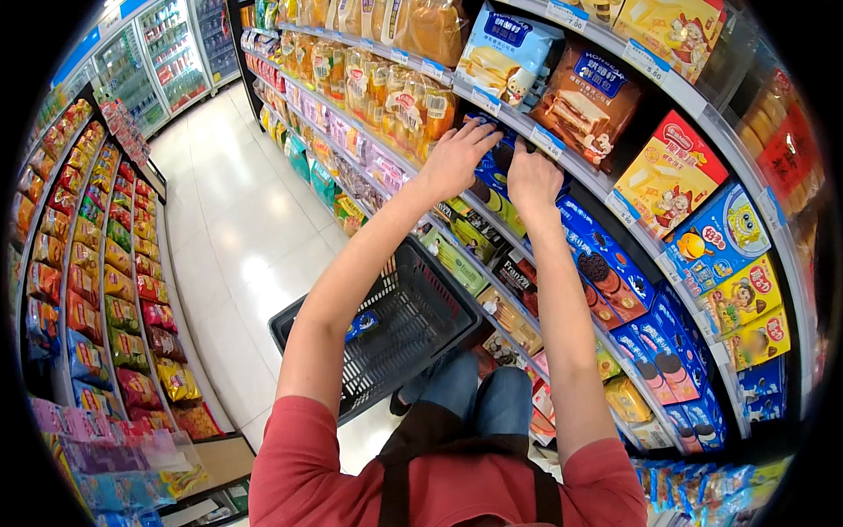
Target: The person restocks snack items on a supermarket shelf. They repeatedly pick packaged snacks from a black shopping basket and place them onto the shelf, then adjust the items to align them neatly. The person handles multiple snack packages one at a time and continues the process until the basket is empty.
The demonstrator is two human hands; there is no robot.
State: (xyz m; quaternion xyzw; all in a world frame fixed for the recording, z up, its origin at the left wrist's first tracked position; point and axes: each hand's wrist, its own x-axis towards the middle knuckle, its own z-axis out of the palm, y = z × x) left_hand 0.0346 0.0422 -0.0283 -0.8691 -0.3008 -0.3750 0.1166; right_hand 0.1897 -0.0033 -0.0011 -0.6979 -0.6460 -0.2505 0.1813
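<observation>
Both my arms stretch forward to a shelf on the right, where blue cookie packs (502,156) stand under a shelf edge. My left hand (458,160) lies over the left side of these packs, its fingers spread and extended. Close beside it, my right hand (534,180) touches the packs from the right; one finger points forward and the others are mostly hidden by the hand and the shelf edge. Below my arms is a dark grey shopping basket (430,338) with a small blue pack (361,325) in it.
Bagged breads (404,105) fill the upper shelf. A blue bread bag (505,57) and a brown one (584,105) stand above my hands. Boxed biscuits (672,171) line the right. Across the tiled aisle (228,202) are snack racks (97,281); drink fridges (167,61) stand at the back.
</observation>
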